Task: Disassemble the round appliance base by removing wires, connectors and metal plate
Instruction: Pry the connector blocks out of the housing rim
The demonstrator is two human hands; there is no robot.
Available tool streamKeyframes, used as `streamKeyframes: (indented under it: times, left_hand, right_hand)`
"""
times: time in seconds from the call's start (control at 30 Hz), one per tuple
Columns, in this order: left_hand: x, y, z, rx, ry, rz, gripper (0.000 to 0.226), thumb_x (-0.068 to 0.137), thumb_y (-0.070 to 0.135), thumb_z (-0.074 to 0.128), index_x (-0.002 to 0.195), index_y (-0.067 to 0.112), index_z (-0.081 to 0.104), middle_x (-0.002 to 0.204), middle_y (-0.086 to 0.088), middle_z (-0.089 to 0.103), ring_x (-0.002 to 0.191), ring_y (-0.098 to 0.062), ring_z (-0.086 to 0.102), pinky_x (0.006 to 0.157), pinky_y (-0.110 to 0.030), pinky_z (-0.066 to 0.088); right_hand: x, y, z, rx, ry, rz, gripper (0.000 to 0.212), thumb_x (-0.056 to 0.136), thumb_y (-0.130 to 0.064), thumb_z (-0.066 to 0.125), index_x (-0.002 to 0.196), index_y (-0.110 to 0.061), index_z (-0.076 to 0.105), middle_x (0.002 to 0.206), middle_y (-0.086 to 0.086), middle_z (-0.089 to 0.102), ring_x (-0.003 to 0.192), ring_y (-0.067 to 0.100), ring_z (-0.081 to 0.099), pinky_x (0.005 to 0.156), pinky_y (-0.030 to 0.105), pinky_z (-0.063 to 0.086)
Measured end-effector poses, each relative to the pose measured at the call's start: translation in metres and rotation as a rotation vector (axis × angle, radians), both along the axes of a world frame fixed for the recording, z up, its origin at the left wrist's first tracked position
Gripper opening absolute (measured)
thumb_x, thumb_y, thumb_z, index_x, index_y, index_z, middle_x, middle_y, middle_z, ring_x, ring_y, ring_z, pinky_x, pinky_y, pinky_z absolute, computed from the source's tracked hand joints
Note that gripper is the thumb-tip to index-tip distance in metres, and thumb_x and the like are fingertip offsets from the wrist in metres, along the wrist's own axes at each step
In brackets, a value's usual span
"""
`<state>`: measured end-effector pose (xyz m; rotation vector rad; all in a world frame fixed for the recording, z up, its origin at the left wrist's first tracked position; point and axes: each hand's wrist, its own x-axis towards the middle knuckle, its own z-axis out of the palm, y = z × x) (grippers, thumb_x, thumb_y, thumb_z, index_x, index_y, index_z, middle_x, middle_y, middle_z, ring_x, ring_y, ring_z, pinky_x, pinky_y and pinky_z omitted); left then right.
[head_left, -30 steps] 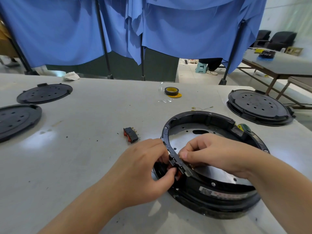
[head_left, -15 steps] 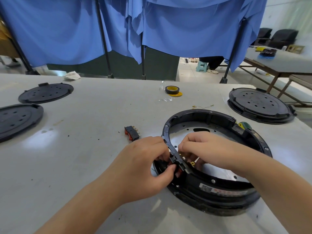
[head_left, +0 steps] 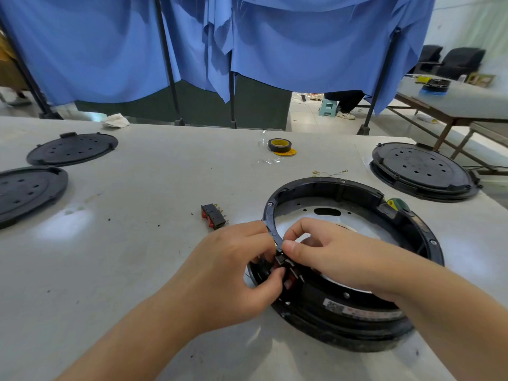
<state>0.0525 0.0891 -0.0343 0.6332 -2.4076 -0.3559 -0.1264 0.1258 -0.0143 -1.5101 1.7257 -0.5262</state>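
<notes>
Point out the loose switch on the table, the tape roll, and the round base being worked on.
loose switch (head_left: 214,220), head view, on its black body.
tape roll (head_left: 279,144), head view, on its top edge.
round base (head_left: 327,189), head view, on the far black rim.

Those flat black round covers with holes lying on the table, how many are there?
3. Two lie at the table's left: one far left, one at the near-left edge, partly cut off. A third lies far right, seemingly atop another black part.
</notes>
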Motion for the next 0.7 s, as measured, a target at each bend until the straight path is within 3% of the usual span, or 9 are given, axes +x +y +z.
streamKeyframes:
  times: [0.27, 0.37, 0.63, 0.7]
  left_hand:
    - [0.0, 0.0003, 0.0003, -0.002, -0.006, 0.018, 0.015, 0.077, 0.028, 0.059, 0.069, 0.016, 0.055, 0.067, 0.006, 0.05, 0.062, -0.015, 0.049, 0.055, -0.035, 0.041]
    - [-0.0001, 0.0006, 0.0005, -0.002, -0.001, 0.014, 0.013, 0.077, 0.026, 0.059, 0.07, 0.017, 0.054, 0.067, 0.007, 0.049, 0.062, -0.014, 0.049, 0.054, -0.034, 0.041]
    - [0.0, 0.0003, 0.0002, 0.001, -0.002, 0.02, 0.013, 0.075, 0.026, 0.059, 0.067, 0.017, 0.053, 0.065, 0.007, 0.049, 0.06, -0.014, 0.049, 0.054, -0.034, 0.041]
    - [0.0008, -0.0011, -0.0006, 0.007, 0.0, 0.023, 0.013, 0.074, 0.025, 0.059, 0.066, 0.015, 0.054, 0.065, 0.006, 0.05, 0.06, -0.015, 0.05, 0.055, -0.035, 0.042]
  right_hand:
    - [-0.0002, -0.0003, 0.0005, 0.016, -0.025, 0.017, 0.013, 0.093, -0.044, 0.051, 0.097, -0.033, 0.056, 0.097, -0.005, 0.067, 0.079, 0.01, 0.054, 0.074, 0.027, 0.042]
    - [-0.0005, -0.0001, 0.0, 0.022, -0.038, 0.022, 0.013, 0.093, -0.044, 0.051, 0.098, -0.033, 0.056, 0.098, -0.005, 0.068, 0.084, 0.012, 0.057, 0.082, 0.031, 0.045]
    - [-0.0021, -0.0032, -0.0017, 0.033, -0.018, 0.011, 0.014, 0.09, -0.048, 0.054, 0.095, -0.035, 0.058, 0.089, -0.01, 0.066, 0.079, 0.01, 0.058, 0.08, 0.031, 0.047]
    - [-0.003, -0.0052, -0.0014, 0.054, -0.007, 0.003, 0.018, 0.089, -0.05, 0.055, 0.094, -0.034, 0.061, 0.091, -0.007, 0.068, 0.086, 0.015, 0.063, 0.088, 0.037, 0.051]
